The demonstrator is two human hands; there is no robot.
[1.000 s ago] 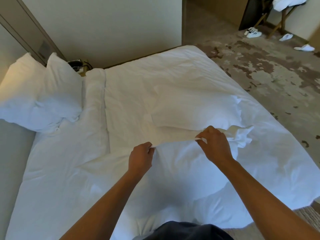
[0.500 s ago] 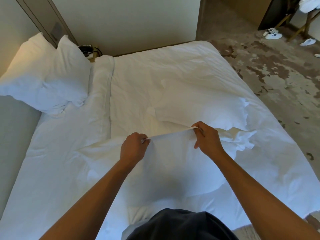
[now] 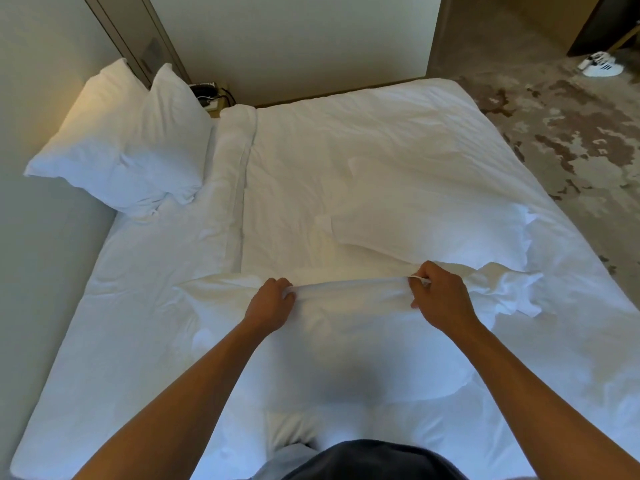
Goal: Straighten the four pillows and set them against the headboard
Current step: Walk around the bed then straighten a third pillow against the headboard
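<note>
A white pillow (image 3: 356,344) lies on the bed in front of me. My left hand (image 3: 272,303) and my right hand (image 3: 441,296) both grip its far edge, pulling the cloth taut between them. Behind it a second white pillow (image 3: 426,230) lies flat on the duvet. Two more white pillows (image 3: 117,143) lean together against the padded headboard (image 3: 45,237) at the far left. All the cloth is white, so the edges of the pillows are hard to tell from the bedding.
The white duvet (image 3: 363,143) covers the bed, with its folded band (image 3: 235,188) near the headboard. A bedside stand with cables (image 3: 207,95) sits at the far corner. Patterned carpet (image 3: 571,140) lies to the right, with white shoes (image 3: 599,65) on it.
My view has drifted left and a little closer to the bed. Both hands keep their grip on the pillow's edge, which now looks bunched into a thicker roll.
</note>
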